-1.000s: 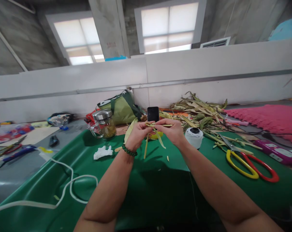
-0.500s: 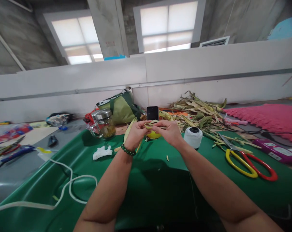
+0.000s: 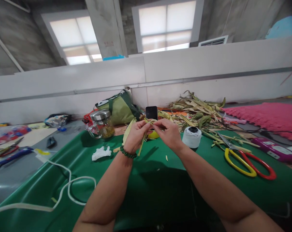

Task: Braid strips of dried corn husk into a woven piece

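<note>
**A:** Two hands over the middle of the green-covered bench (image 3: pixel 148 187). What have they got?

**B:** The left hand (image 3: pixel 135 134) and the right hand (image 3: pixel 169 131) are both pinched tight on the leaf strips (image 3: pixel 142 144), with their fingertips nearly meeting. One strip hangs down from the left hand toward the bench top.

**A:** Are the strips held up or lying down?

**B:** Held up, clear of the surface, in front of a dark phone (image 3: pixel 151 112) propped near the far edge.

**A:** What sits by the right hand?

**B:** A spool of white thread (image 3: pixel 191 138) is just beside its wrist. Scissors with yellow and red handles (image 3: pixel 247 162) lie further toward the right edge. A pile of dried leaves (image 3: pixel 196 111) lies along the far edge behind the spool.

**A:** And on the left?

**B:** A glass jar with a metal lid (image 3: pixel 100 125) and a green bag (image 3: pixel 119 109) stand toward the far edge. A crumpled white tissue (image 3: pixel 101 153) lies near the left wrist, which wears a green bead bracelet (image 3: pixel 128 153). A white cord (image 3: pixel 63 190) loops over the near left corner.
</note>
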Available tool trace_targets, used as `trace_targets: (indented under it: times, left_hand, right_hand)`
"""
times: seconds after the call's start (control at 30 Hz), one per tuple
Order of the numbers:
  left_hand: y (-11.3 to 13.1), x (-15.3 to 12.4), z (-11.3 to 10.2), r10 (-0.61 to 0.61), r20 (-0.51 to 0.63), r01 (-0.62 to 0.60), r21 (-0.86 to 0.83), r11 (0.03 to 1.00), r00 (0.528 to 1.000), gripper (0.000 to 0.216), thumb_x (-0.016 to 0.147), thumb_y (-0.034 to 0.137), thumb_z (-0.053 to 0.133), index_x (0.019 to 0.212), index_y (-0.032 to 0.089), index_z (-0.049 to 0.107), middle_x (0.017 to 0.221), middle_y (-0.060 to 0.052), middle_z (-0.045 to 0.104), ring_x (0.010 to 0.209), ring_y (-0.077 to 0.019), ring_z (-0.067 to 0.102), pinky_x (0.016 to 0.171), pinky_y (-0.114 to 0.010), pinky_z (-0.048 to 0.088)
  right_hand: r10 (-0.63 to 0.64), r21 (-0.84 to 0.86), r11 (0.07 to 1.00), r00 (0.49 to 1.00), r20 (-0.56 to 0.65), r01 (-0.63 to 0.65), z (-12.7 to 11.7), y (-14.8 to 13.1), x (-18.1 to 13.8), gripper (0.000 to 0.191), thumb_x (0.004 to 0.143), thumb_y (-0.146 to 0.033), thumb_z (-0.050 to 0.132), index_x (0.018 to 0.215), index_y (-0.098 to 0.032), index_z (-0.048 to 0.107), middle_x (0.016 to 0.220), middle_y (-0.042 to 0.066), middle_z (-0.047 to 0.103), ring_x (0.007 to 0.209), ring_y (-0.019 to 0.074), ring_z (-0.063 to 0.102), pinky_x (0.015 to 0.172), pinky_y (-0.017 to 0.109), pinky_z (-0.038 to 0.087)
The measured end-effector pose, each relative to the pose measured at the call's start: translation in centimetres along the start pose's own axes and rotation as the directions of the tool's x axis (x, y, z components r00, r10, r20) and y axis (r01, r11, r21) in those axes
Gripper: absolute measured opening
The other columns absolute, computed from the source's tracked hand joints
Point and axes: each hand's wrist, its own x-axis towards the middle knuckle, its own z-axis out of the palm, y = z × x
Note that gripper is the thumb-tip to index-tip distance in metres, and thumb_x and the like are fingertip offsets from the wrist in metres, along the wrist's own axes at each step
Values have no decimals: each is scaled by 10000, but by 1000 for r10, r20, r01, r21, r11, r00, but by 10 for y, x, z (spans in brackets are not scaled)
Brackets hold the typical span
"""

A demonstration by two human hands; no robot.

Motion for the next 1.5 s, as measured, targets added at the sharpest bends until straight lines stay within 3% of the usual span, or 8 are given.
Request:
trace_targets:
  times: [0.23, 0.4, 0.6, 0.8, 0.93, 1.2, 1.37, 1.5]
  left_hand:
    - [-2, 3, -4, -6, -92, 7, 9, 1000, 996, 251, 639, 306, 796, 812, 135, 734, 801, -35, 739, 657, -91, 645, 595, -171, 509]
    - [1, 4, -11, -33, -27, 34, 42, 999, 999, 322, 599, 334, 827, 823, 121, 736, 745, -62, 742, 656, -130, 672, 611, -207, 525]
    - [5, 1, -12, -84, 85, 71, 141, 988, 993, 304, 577, 356, 833, 784, 147, 752, 722, -45, 746, 645, -144, 684, 628, -230, 536]
    - [3, 0, -12, -261, 209, 194, 293, 936, 942, 162, 626, 320, 810, 667, 181, 739, 636, -45, 726, 592, -172, 685, 495, -218, 489]
    - [-4, 7, -11, -231, 51, 229, 45, 972, 972, 136, 660, 248, 799, 730, 160, 722, 652, -35, 712, 608, -144, 678, 509, -197, 489]
    - [-13, 14, -7, -148, -37, 142, -137, 980, 988, 135, 599, 175, 798, 629, 128, 675, 538, 31, 630, 498, -68, 553, 494, -162, 427]
    - [-9, 10, -5, -162, -7, 159, -130, 979, 987, 128, 611, 132, 774, 566, 141, 654, 556, 27, 655, 485, -61, 550, 504, -164, 434]
    - [-7, 10, -10, -228, 32, 229, -68, 971, 973, 78, 675, 183, 772, 737, 152, 738, 693, -25, 734, 595, -120, 662, 602, -211, 512]
  right_hand:
    - [-102, -141, 984, 992, 70, 111, -5, -1, 1, 167, 840, -260, 584, 709, -217, 678, 733, 46, 688, 749, 188, 616, 728, 306, 455]
    - [54, 37, 998, 998, 17, -55, -13, 4, 9, 223, 828, -402, 588, 806, -199, 677, 828, 63, 687, 766, 180, 603, 695, 297, 464]
    - [143, 187, 947, 865, 481, -261, -26, 19, 23, 371, 763, -530, 597, 714, -167, 658, 629, 4, 611, 576, 128, 512, 534, 252, 371]
    - [0, 0, 1000, 970, 243, 0, -23, 26, 23, 189, 799, -363, 653, 725, -191, 677, 752, 32, 678, 736, 176, 592, 690, 306, 441]
    - [-257, -206, 946, 966, 2, 252, -17, 18, 15, 143, 872, -233, 571, 863, -210, 711, 892, 78, 688, 906, 221, 584, 848, 374, 437]
    - [-549, -419, 599, 731, 406, 682, 10, -6, -10, 186, 893, -159, 557, 897, -221, 733, 876, 86, 656, 883, 219, 513, 773, 352, 378]
    - [-504, -249, 794, 830, 240, 555, 15, 4, -8, 226, 928, -217, 534, 806, -205, 725, 851, 58, 699, 834, 184, 565, 788, 333, 421]
    - [-104, 104, 990, 994, 44, 99, 4, 13, 2, 193, 862, -321, 609, 794, -184, 727, 684, 17, 670, 624, 137, 555, 588, 260, 434]
